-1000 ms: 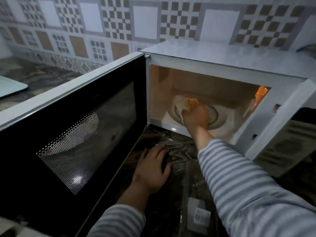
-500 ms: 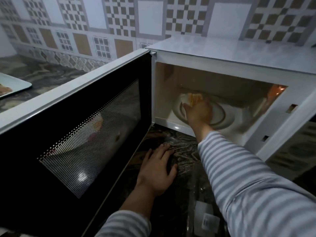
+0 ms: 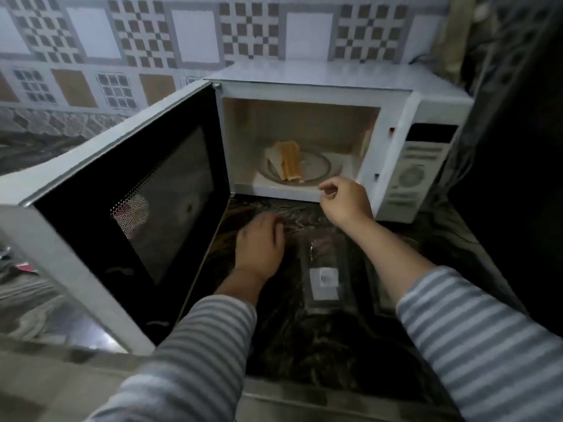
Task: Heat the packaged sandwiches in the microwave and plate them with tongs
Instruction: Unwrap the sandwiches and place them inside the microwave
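Microwave (image 3: 335, 83), centre to upper right of frame, door (image 3: 128, 190) swung wide to the left: your sandwich (image 3: 288, 159) now lies alone on the glass turntable (image 3: 320, 170) inside, loaded and awaiting heat. Your right hand (image 3: 344, 202), half a second ago on the sandwich, is now outside the opening, fingers loosely curled, holding nothing. Your left hand (image 3: 259, 248), centre frame, rests flat on the counter (image 3: 304, 345) beside the empty wrapper (image 3: 324, 275); closing the door likely comes next.

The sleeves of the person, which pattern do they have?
Grey and white horizontal stripes on both sleeves, clearest in the head view.
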Tool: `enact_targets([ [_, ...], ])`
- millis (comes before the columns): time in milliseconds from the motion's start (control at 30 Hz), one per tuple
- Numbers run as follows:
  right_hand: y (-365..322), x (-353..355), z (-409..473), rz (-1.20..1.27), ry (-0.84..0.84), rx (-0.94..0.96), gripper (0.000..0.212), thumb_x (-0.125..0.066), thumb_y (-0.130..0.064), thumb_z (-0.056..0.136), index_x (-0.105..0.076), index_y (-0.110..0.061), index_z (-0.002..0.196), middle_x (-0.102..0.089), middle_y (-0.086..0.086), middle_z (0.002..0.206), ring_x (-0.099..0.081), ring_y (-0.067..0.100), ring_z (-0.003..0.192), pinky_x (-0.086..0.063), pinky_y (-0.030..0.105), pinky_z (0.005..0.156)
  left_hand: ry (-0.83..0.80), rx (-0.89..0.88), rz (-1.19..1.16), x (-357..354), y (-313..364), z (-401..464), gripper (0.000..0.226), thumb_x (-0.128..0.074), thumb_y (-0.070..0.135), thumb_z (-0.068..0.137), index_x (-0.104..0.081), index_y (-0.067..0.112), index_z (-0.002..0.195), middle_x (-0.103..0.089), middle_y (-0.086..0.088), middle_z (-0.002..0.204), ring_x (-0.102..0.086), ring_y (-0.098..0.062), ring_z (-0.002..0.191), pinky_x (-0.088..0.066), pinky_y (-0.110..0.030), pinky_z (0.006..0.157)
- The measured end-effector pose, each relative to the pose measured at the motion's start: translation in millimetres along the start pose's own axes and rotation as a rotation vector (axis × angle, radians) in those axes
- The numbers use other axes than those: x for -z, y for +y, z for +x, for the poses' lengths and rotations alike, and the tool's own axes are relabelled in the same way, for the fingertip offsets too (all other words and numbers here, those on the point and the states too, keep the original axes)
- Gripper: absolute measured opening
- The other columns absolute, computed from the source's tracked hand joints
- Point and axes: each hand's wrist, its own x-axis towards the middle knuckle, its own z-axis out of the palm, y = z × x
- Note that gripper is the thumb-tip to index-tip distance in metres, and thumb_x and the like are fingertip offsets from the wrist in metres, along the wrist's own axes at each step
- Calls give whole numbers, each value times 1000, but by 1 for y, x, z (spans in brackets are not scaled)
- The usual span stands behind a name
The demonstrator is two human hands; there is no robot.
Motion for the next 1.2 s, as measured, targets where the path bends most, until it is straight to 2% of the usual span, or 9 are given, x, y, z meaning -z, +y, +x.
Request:
enact_targets([
  [100, 19, 31, -49, -13, 87, 15, 21, -55, -11, 91, -69, -14, 107, -68, 5, 111, -62, 20, 102, -48, 27, 88, 77, -167, -84, 16, 38, -18, 31, -43, 24, 96, -61, 11, 117, -63, -9, 115, -59, -26, 107, -45, -38, 96],
  [233, 47, 59, -111, -87, 92, -40, 22, -54, -7, 91, -70, -14, 103, -67, 4, 109, -61, 20, 102, -48, 29, 89, 51, -318, -169, 14, 74, -54, 37, -38, 29, 88, -63, 11, 108, -64, -11, 105, -61, -31, 96, -50, -41, 83],
  [400, 85, 71, -173, -232, 89, -5, 24, -58, -6, 88, -71, -13, 107, -66, 5, 111, -59, 22, 106, -44, 28, 92, 15, -464, -248, -9, 110, -99, 26, -43, 17, 85, -64, 9, 99, -62, -9, 97, -60, -28, 89, -52, -40, 79],
  [567, 113, 71, -199, -362, 15, 100, 32, -56, -1, 88, -69, -13, 115, -66, 4, 111, -55, 23, 102, -45, 31, 90, -25, -409, -267, -36, 123, -137, 22, -53, 10, 90, -63, 10, 110, -62, -6, 105, -61, -22, 92, -53, -38, 76],
  [633, 121, 71, -200, -352, 22, 139, 30, -57, -3, 88, -69, -11, 114, -67, 4, 109, -56, 23, 101, -46, 32, 89, -66, -350, -264, -41, 126, -145, 29, -56, 6, 89, -60, 11, 118, -60, -5, 114, -61, -21, 99, -54, -36, 79],
  [767, 134, 69, -192, -357, 53, 262, 16, -67, -7, 83, -75, -8, 96, -68, 4, 89, -58, 24, 88, -52, 38, 77, -104, -259, -196, -50, 131, -147, 37, -60, 14, 90, -57, 11, 126, -59, -5, 126, -60, -23, 108, -52, -36, 88],
  [833, 143, 66, -190, -342, 89, 318, 10, -69, -5, 80, -75, -6, 89, -68, 4, 83, -59, 25, 82, -53, 39, 71, -90, -269, -123, -54, 132, -146, 36, -63, 19, 88, -60, 11, 123, -61, -4, 126, -60, -26, 109, -50, -36, 90],
  [1033, 158, 60, -193, -247, 135, 429, 9, -60, -4, 88, -68, -3, 87, -64, 7, 84, -57, 24, 81, -49, 32, 72, -58, -233, -34, -60, 135, -142, 29, -63, 30, 89, -68, 15, 113, -63, -5, 126, -61, -27, 110, -41, -37, 98],
  [1200, 160, 57, -194, -245, 144, 453, 29, -41, -16, 93, -67, -3, 87, -63, 8, 84, -57, 25, 80, -46, 30, 72, -4, -259, -28, -65, 136, -145, 15, -69, 27, 82, -73, 18, 94, -71, -5, 111, -67, -20, 102, -46, -40, 91],
])
